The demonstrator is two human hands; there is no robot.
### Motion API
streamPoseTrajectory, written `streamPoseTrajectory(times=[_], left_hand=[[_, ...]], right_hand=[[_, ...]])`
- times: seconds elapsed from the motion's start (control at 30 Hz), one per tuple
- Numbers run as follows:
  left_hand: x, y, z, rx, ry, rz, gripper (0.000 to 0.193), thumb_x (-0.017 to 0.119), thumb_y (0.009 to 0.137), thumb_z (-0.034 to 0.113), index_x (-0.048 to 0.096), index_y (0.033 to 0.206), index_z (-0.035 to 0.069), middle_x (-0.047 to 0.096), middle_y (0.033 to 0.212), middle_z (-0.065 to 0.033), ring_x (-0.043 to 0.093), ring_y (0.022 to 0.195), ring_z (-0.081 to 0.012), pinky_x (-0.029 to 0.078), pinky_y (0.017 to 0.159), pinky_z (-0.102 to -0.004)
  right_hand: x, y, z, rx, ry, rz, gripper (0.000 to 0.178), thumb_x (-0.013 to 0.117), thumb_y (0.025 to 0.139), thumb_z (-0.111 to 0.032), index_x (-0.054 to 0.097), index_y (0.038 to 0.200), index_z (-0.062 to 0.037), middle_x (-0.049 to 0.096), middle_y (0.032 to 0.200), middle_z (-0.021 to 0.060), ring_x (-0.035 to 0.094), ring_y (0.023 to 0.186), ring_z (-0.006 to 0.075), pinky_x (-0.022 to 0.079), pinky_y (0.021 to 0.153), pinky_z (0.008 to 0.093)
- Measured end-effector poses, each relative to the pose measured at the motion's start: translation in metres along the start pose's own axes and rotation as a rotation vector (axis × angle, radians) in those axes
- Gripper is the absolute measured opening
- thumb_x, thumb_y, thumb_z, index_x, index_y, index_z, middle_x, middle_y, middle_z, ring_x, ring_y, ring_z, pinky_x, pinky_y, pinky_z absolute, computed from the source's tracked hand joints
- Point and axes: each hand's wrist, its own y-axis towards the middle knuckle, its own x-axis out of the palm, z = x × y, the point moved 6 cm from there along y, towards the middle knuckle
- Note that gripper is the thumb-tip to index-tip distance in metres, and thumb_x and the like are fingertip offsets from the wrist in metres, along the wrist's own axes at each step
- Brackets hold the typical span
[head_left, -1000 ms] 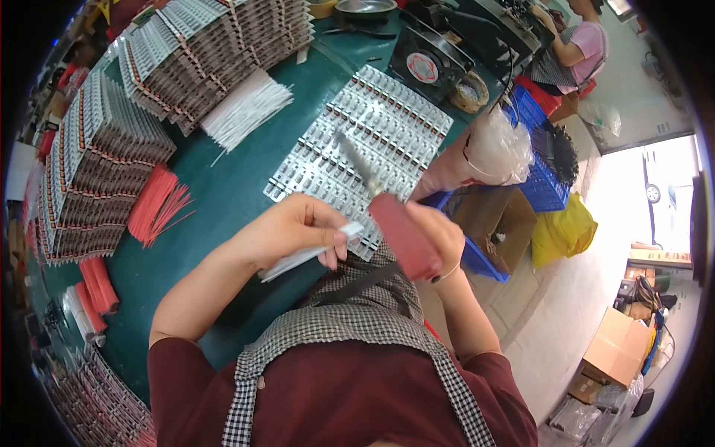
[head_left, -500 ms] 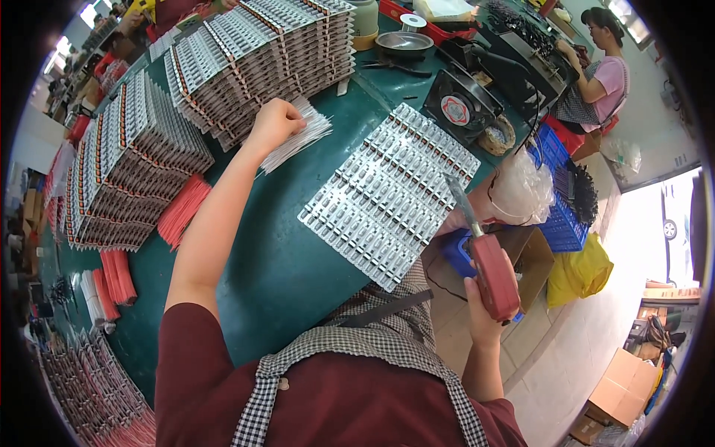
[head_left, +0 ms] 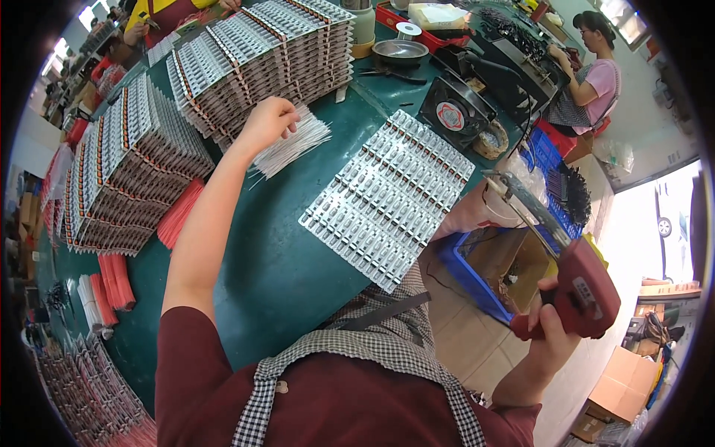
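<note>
the soldering gun (head_left: 588, 290) i hold has a dark red plastic body, smooth with a soft sheen, and its shaft (head_left: 542, 214) looks like greyish metal. the component sheet (head_left: 387, 201) in front of me is silvery and glossy (it throws back the light in small glints). my white wires (head_left: 294, 153) and red wires (head_left: 179, 214) look sleeved in smooth plastic. the green tabletop (head_left: 261, 276) is smooth, faintly shiny. i wear a checked apron (head_left: 357, 344) of matt woven cloth. the bowl (head_left: 400, 50) is shiny metal, the blue bin (head_left: 473, 287) hard plastic, the carton (head_left: 624, 376) dull brown cardboard.
</note>
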Motion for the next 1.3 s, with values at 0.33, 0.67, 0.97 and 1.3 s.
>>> streamPoseTrajectory(times=[0.33,0.67,0.97,1.3], left_hand=[[0.081,-0.127,0.113,-0.105,-0.797,-0.819,0.018,0.060,0.088,0.013,0.064,0.094,-0.003,0.067,0.077,-0.0075,0.059,0.059,-0.0081,0.049,0.056,-0.0200],[0.080,-0.129,0.098,-0.092,-0.617,-0.622,0.018,0.060,0.087,0.016,0.065,0.085,-0.002,0.067,0.075,-0.0073,0.059,0.057,-0.0092,0.047,0.056,-0.0209],[0.035,0.002,-0.003,-0.046,-0.060,-0.204,0.017,0.055,0.088,0.010,0.062,0.084,-0.005,0.063,0.072,-0.0070,0.059,0.062,-0.0109,0.048,0.056,-0.0233],[0.027,0.004,-0.002,0.031,0.030,-0.061,0.017,0.052,0.086,0.008,0.061,0.079,-0.005,0.060,0.066,-0.0067,0.057,0.058,-0.0118,0.047,0.053,-0.0241]], right_hand=[[0.083,0.022,0.074,-0.400,-0.315,-0.222,0.052,0.068,0.075,-0.001,0.051,0.124,0.0012,0.062,0.113,0.0133,0.063,0.096,0.0238,0.050,0.077,0.0326],[0.107,0.022,0.086,-0.373,-0.196,-0.274,0.057,0.066,0.073,0.004,0.047,0.126,0.0044,0.060,0.115,0.0184,0.063,0.096,0.0228,0.048,0.081,0.0303],[0.091,0.020,0.106,-0.075,-0.104,-0.220,0.059,0.067,0.076,0.006,0.043,0.130,0.0069,0.054,0.125,0.0129,0.053,0.111,0.0172,0.040,0.096,0.0299],[0.085,0.017,0.110,0.127,0.064,-0.169,0.055,0.066,0.077,0.006,0.045,0.128,0.0020,0.056,0.119,0.0095,0.056,0.096,0.0100,0.046,0.080,0.0247]])
